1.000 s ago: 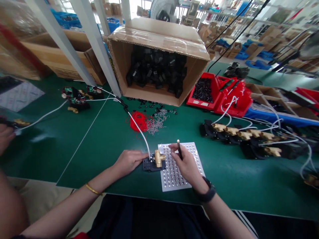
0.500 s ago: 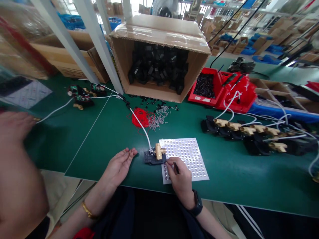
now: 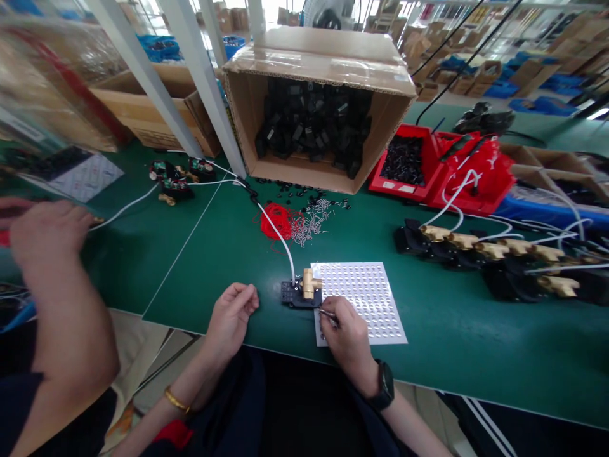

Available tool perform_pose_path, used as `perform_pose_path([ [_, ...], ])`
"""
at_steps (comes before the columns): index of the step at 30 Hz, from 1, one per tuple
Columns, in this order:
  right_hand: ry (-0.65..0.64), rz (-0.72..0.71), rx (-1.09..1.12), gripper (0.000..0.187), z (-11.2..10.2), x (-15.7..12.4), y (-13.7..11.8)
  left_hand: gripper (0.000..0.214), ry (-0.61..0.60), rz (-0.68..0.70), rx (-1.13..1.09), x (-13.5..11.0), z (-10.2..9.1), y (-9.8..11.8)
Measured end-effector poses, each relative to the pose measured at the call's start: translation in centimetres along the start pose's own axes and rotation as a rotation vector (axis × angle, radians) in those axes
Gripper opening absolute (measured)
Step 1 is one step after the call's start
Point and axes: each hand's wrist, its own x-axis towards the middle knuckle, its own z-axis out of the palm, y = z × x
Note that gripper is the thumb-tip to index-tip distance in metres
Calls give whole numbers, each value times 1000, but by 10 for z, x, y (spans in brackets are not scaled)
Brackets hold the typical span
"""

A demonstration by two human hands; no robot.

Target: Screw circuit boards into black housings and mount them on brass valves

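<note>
A black plastic housing [image 3: 290, 294] with a brass tee fitting [image 3: 309, 284] on top lies on the green table, its right end over the edge of a sheet of small silvery round stickers [image 3: 358, 298]. A white cable [image 3: 284, 241] runs up from it. My right hand [image 3: 346, 327] is closed on slim dark tweezers [image 3: 329, 313], whose tip is by the housing's lower right corner, over the sheet. My left hand [image 3: 234, 317] rests left of the housing, apart from it, fingers curled and thumb against the index finger; nothing shows in it.
Behind lie red wire [image 3: 276, 221] and small metal pins [image 3: 311, 222]. A cardboard box [image 3: 304, 174] holds black housings. Red bins [image 3: 399, 186] and several brass-fitted units [image 3: 492, 251] are on the right. At left are circuit boards [image 3: 174, 181] and another person's arm [image 3: 71, 298].
My left hand's fingers have curled in from a looser, flatter pose. The tweezers have tipped lower in my right hand. The whole view has shifted slightly, and the other person's arm has moved.
</note>
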Motion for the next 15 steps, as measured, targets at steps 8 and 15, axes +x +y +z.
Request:
perform_pose_path([
  [8,-145,-24,-49,23,-19,-13,1,20,0,-173,3,-5,-2,5],
  [15,-330,34,-190,64,-9,27,-15,22,20,84,208,-1,-3,-8],
])
